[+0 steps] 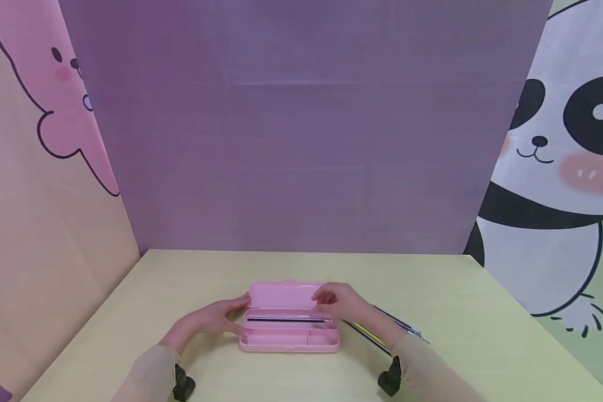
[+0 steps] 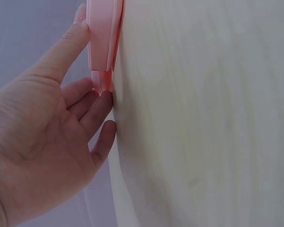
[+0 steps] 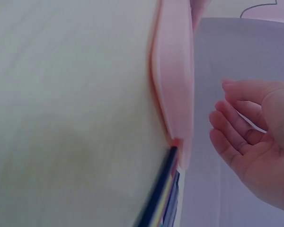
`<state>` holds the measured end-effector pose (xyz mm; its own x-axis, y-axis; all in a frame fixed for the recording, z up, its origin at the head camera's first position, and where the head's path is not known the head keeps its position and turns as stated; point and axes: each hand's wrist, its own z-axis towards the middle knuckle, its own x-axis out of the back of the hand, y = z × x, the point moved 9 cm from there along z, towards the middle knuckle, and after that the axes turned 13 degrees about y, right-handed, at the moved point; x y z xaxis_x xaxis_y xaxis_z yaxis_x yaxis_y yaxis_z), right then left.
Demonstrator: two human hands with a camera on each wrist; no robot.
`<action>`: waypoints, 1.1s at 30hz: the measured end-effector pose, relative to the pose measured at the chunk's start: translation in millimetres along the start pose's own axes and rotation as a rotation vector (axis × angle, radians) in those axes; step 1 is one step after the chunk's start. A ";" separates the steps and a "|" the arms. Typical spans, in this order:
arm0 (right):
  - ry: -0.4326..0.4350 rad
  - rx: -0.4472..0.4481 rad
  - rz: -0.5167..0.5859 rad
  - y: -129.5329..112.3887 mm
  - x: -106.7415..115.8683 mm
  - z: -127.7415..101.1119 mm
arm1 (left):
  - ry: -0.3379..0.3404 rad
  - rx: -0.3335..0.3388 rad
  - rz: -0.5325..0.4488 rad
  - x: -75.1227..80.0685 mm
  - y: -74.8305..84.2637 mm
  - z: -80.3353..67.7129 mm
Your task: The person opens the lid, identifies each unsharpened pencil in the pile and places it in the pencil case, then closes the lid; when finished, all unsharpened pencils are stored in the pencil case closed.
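A pink pencil case (image 1: 273, 340) lies on the table, its lid (image 1: 281, 296) folded back away from me. One dark pencil (image 1: 286, 320) rests lengthwise in its rear compartment. My left hand (image 1: 216, 317) is at the case's left end, thumb at the base and fingertips along the lid's edge. In the left wrist view, that hand's fingers (image 2: 97, 111) look relaxed against the pink plastic. My right hand (image 1: 343, 302) hovers over the right end of the case. Its fingers curl loosely with nothing between them in the right wrist view.
Several pencils (image 1: 367, 335), dark and yellow, lie on the table to the right of the case, partly under my right forearm. Another dark and silver pair (image 1: 404, 325) slants beyond that wrist. A purple panel (image 1: 301, 139) stands along the table's far edge.
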<state>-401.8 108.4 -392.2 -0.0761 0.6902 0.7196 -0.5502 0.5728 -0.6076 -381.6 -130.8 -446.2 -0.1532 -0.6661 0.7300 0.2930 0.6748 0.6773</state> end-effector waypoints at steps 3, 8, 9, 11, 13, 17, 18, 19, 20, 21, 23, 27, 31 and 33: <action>0.013 0.016 -0.008 -0.3 9.5 -1.7 | 0.003 0.004 -0.001 0.1 0.1 0.8; 0.044 0.036 -0.043 3.9 24.5 -4.8 | 0.000 0.017 0.009 1.1 1.5 0.5; 0.051 0.038 -0.047 5.0 27.2 -5.4 | 0.000 0.016 0.014 1.2 1.6 0.3; 0.067 0.038 -0.068 8.2 32.9 -6.4 | -0.001 0.013 0.020 1.3 1.9 -0.1; 0.084 0.029 -0.076 11.6 38.7 -7.4 | -0.002 0.007 0.021 1.3 2.2 -0.3; 0.110 -0.011 -0.087 17.9 50.4 -10.0 | -0.003 0.000 0.017 1.4 1.5 0.7; 0.114 -0.021 -0.090 19.0 53.2 -11.0 | -0.002 0.000 0.014 1.6 1.5 0.9; 0.116 -0.028 -0.096 19.5 56.2 -12.1 | -0.002 -0.001 0.013 1.7 1.1 1.5; 0.120 -0.038 -0.095 19.5 59.3 -13.6 | -0.003 -0.002 0.009 1.7 1.0 1.7; 0.122 -0.031 -0.097 18.0 62.7 -15.1 | -0.003 -0.003 0.006 1.7 0.9 1.9; 0.129 -0.028 -0.100 20.3 68.2 -17.2 | -0.005 -0.008 0.002 1.7 0.8 2.2; 0.147 -0.026 -0.124 27.4 77.1 -20.9 | -0.007 -0.012 -0.002 0.9 -0.8 3.0; 0.161 -0.051 -0.149 33.2 84.4 -25.7 | -0.009 -0.011 -0.004 0.6 -1.2 3.2; 0.163 -0.050 -0.151 34.1 87.5 -28.4 | -0.009 -0.013 -0.004 0.7 -1.2 2.9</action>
<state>-403.6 200.9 -359.5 0.1419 0.6550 0.7422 -0.5029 0.6935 -0.5159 -384.8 -131.1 -446.2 -0.1625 -0.6659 0.7282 0.3045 0.6681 0.6789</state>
